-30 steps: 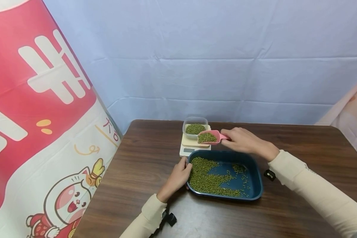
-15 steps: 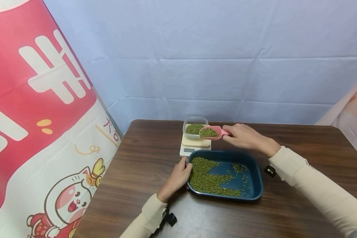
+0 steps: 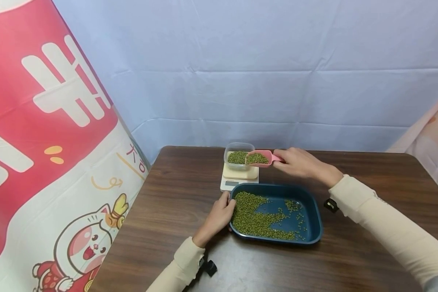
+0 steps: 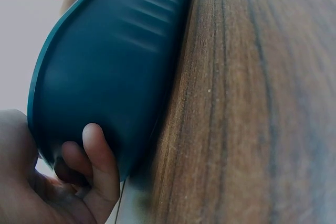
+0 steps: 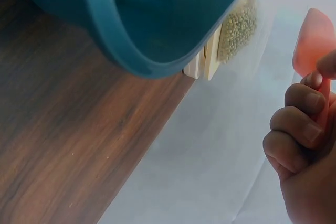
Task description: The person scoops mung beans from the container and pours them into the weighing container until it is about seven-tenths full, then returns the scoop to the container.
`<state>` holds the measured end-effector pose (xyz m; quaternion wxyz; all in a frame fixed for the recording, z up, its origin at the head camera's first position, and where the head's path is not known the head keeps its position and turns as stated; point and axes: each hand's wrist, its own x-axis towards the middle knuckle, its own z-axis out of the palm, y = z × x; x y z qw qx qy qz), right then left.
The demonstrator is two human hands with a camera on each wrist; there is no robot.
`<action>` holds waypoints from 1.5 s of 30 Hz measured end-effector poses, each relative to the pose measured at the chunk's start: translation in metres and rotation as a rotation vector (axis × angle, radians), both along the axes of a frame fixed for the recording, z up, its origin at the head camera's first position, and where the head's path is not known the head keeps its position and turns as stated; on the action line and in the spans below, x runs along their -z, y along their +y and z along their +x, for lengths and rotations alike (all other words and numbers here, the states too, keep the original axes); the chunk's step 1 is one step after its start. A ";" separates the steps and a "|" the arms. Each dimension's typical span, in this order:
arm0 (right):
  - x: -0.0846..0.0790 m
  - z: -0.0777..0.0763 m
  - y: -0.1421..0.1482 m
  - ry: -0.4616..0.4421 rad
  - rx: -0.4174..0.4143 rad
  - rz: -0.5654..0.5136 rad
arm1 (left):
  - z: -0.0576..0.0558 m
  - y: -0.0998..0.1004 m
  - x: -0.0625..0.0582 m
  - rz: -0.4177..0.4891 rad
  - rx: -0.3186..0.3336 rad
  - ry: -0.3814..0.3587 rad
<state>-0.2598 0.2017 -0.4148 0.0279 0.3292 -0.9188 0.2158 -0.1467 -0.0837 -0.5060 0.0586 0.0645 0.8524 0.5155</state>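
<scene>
In the head view my right hand [image 3: 298, 163] grips the handle of a pink scoop [image 3: 269, 155] heaped with mung beans [image 3: 257, 158]. Its front edge hangs at the right side of a clear plastic container [image 3: 239, 144] that also holds beans. The container stands on a white kitchen scale [image 3: 225, 184]. My left hand [image 3: 218, 214] holds the left side of a dark blue tray [image 3: 277, 189], whose beans lie mostly at the left. The left wrist view shows fingers [image 4: 100, 156] curled against the tray's outer wall. Curled fingers [image 5: 296, 124] surround the scoop's handle in the right wrist view.
The wooden table [image 3: 175, 194] carries everything. A pale cloth [image 3: 255, 81] hangs behind its back edge, and a printed red and white cloth [image 3: 58, 162] hangs at the left. The tray's back rim sits close in front of the scale.
My right hand has raised the loaded scoop slightly, away from me and a little right, beside the container. The left hand and the tray have stayed in place.
</scene>
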 end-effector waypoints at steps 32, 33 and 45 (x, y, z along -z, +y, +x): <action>-0.005 -0.029 -0.010 -0.034 0.047 0.071 | -0.001 -0.001 0.002 -0.001 0.010 0.000; -0.005 -0.030 -0.011 -0.035 0.050 0.075 | -0.001 0.000 0.002 -0.004 0.011 0.001; -0.004 -0.041 -0.018 -0.035 0.031 0.113 | -0.001 -0.001 0.001 -0.010 0.008 0.000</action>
